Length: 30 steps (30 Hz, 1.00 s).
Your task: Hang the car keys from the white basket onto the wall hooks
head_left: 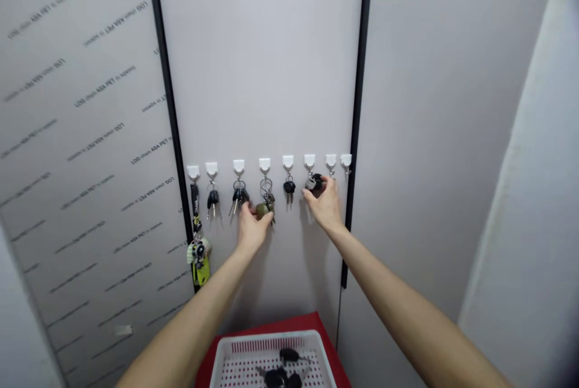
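Observation:
A row of several white stick-on hooks (pixel 265 165) runs across a pale grey panel (pixel 257 62), most with keys hanging from them. My left hand (pixel 252 228) grips a green-brown fob (pixel 262 210) on a key bunch (pixel 266 192) hanging from a middle hook. My right hand (pixel 323 202) pinches a black key bunch (pixel 315 182) below the hook further right, its fingers covering part of it. Another black key (pixel 289 186) hangs between my hands. Further left hang a black key set (pixel 213 199) and a lanyard with a yellow fob (pixel 201 270).
Below my arms, a white plastic slotted basket (pixel 271 341) holding black keys (pixel 278 376) sits on a red surface (pixel 271 326). Black vertical strips (pixel 359 122) edge the panel. A grey printed sheet (pixel 85 134) covers the left side.

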### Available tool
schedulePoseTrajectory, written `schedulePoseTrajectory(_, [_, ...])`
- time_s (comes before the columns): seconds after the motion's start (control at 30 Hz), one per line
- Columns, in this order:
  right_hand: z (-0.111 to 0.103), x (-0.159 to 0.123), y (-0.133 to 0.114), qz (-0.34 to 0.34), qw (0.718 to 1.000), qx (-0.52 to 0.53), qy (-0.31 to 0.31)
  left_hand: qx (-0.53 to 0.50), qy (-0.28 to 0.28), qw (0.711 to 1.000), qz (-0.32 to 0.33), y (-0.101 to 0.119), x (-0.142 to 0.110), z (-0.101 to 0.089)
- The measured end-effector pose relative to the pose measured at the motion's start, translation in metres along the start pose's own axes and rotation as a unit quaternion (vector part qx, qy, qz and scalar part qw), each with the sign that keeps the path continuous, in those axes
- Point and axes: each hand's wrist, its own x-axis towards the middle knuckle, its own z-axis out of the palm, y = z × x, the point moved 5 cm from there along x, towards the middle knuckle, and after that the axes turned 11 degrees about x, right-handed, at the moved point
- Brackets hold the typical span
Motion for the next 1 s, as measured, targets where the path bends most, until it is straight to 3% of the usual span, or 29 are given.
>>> schedulePoseTrajectory(0.1, [0.002, 0.005, 0.002, 0.022, 0.999, -0.004, -0.041, -0.018, -0.03, 0.999, -0.013, 0.013, 0.004, 0.011])
schedulePoseTrajectory(0.2, [-0.008, 0.013, -0.003, 0.009, 0.998, 0.018, -0.06, -0.138, -0.104, 0.983, -0.068, 0.024, -0.002, 0.014])
schedulePoseTrajectory(0.3, [-0.022, 0.028, -0.018, -0.041, 0.998, 0.015, -0.046, -0.269, -0.157, 0.946, -0.089, 0.048, -0.005, 0.008])
schedulePoseTrajectory(0.4, [-0.028, 0.046, -0.037, -0.092, 0.995, -0.02, -0.031, -0.332, -0.165, 0.927, -0.06, 0.072, 0.002, -0.002])
schedulePoseTrajectory(0.53, [-0.033, 0.062, -0.057, -0.119, 0.992, -0.031, -0.001, -0.235, -0.165, 0.958, -0.005, 0.09, 0.015, -0.019])
schedulePoseTrajectory(0.63, [-0.036, 0.055, -0.069, -0.143, 0.989, -0.011, -0.021, -0.16, -0.155, 0.974, 0.045, 0.098, 0.02, -0.039])
schedulePoseTrajectory(0.73, [-0.032, 0.022, -0.067, -0.137, 0.985, 0.011, -0.107, -0.151, -0.173, 0.969, 0.086, 0.101, 0.019, -0.058])
schedulePoseTrajectory(0.83, [-0.017, -0.039, -0.037, -0.061, 0.964, 0.029, -0.259, -0.143, -0.247, 0.956, 0.07, 0.086, 0.002, -0.062])
schedulePoseTrajectory(0.9, [-0.006, -0.09, -0.007, -0.006, 0.941, 0.044, -0.335, -0.119, -0.311, 0.942, 0.038, 0.06, -0.024, -0.052])
schedulePoseTrajectory(1.0, [0.008, -0.161, 0.037, 0.041, 0.906, 0.048, -0.418, -0.076, -0.403, 0.912, -0.032, -0.004, -0.076, -0.025])
